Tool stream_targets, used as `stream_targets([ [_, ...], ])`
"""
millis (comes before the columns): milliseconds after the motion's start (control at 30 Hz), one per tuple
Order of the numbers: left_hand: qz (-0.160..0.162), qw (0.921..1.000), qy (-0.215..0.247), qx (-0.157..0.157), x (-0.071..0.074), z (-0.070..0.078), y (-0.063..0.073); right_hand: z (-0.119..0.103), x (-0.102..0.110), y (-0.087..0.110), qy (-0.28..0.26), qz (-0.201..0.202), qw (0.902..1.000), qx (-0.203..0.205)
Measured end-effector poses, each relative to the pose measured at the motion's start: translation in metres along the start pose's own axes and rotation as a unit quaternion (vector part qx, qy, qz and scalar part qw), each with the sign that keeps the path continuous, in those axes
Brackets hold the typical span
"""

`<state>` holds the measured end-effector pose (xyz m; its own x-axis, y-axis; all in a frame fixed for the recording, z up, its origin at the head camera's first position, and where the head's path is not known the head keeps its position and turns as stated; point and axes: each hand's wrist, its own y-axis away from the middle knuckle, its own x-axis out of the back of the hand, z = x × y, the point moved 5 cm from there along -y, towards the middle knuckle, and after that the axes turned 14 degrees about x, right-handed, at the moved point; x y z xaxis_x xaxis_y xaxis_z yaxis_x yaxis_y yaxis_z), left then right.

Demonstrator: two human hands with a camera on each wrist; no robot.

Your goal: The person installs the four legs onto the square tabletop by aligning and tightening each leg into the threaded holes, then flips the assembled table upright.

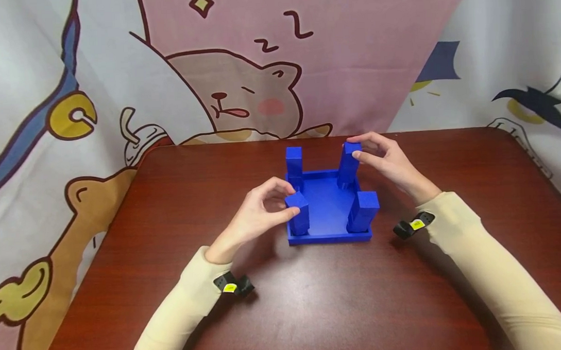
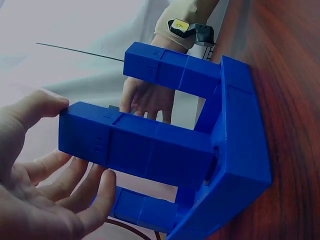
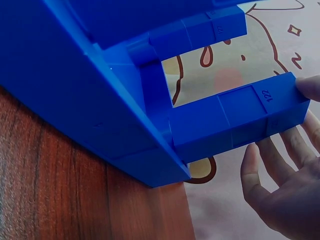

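Observation:
A shallow blue square tray [image 1: 329, 238] with a raised rim lies on the table, a square blue post standing at each corner. My left hand [image 1: 263, 209] holds the top of the near left post [image 1: 300, 218] between thumb and fingers. At the far right post [image 1: 348, 165], my right hand [image 1: 391, 163] grips the upper end the same way. The far left post [image 1: 294, 164] and the near right post [image 1: 365, 210] stand untouched, the latter leaning slightly outward in the head view. Raised digits mark the right-held post [image 3: 240, 112] in the right wrist view.
Beneath everything is a dark reddish-brown wooden table [image 1: 303, 308]. A printed cartoon curtain [image 1: 351, 64] hangs behind its far edge and along the sides. Each wrist wears a small black camera with a yellow label, the left camera [image 1: 233, 285] close above the tabletop.

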<state>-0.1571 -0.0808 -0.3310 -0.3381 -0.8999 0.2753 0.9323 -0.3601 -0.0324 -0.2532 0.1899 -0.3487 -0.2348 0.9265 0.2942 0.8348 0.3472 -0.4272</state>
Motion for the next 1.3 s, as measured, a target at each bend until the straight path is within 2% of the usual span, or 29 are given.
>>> stream_targets([
  [200, -0.052, 0.9983, 0.023, -0.008, -0.002, -0.003, 0.000, 0.001, -0.001, -0.001, -0.014, 0.002, 0.9999, 0.003],
  [400, -0.113, 0.9931, 0.030, -0.013, -0.005, -0.008, -0.005, 0.002, 0.000, 0.000, -0.019, 0.005, 0.9998, 0.005],
  [567, -0.144, 0.9890, 0.037, -0.003, -0.007, -0.012, -0.007, 0.002, 0.001, 0.001, -0.013, 0.002, 0.9999, 0.001],
  [733, -0.164, 0.9839, 0.071, -0.008, -0.009, -0.011, -0.007, 0.002, 0.000, 0.000, -0.010, -0.001, 0.9999, 0.001],
  [833, -0.150, 0.9857, 0.077, -0.004, -0.005, -0.010, -0.005, 0.002, 0.000, 0.000, -0.010, -0.002, 0.9999, 0.001],
  [967, -0.096, 0.9936, 0.060, 0.001, 0.001, -0.006, -0.002, 0.002, 0.001, 0.000, -0.007, -0.002, 1.0000, 0.000],
  [1033, -0.068, 0.9967, 0.045, -0.001, 0.002, -0.004, 0.000, 0.002, 0.001, 0.000, -0.010, -0.001, 0.9999, 0.001],
  [1167, -0.017, 0.9996, -0.020, -0.010, -0.001, 0.000, 0.003, 0.002, 0.001, 0.001, -0.023, 0.000, 0.9997, 0.004],
  [1300, 0.007, 0.9990, -0.042, -0.015, -0.002, 0.000, 0.004, 0.002, 0.001, 0.001, -0.019, -0.001, 0.9998, 0.004],
])
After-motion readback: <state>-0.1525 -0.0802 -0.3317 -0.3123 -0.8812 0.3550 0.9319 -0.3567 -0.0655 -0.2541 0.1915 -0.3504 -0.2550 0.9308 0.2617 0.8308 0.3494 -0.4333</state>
